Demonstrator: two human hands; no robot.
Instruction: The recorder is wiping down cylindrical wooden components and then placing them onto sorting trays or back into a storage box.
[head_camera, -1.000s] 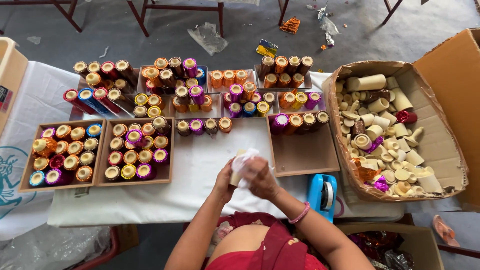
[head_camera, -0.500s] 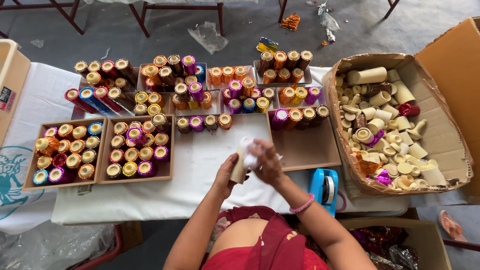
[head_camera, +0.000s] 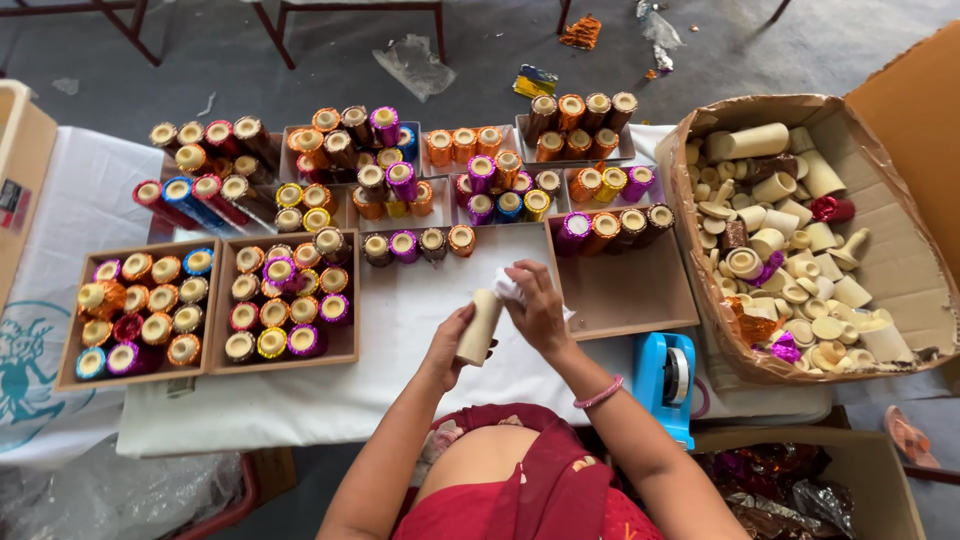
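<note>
Fingers of the left hand (head_camera: 447, 345) grasp a plain beige cardboard tube (head_camera: 480, 327); right hand (head_camera: 535, 305) pinches white paper (head_camera: 508, 287) at its top, near the blue tape dispenser (head_camera: 665, 377).

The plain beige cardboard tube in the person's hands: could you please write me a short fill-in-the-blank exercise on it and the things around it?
1. The left hand holds the plain beige cardboard tube, while the right hand presses a piece of ____ paper against its top.
2. The tape dispenser beside the right forearm is ____ in colour.
3. The large brown cardboard box of bare tubes stands on the person's ____ side.

Missing words: white; blue; right
</note>
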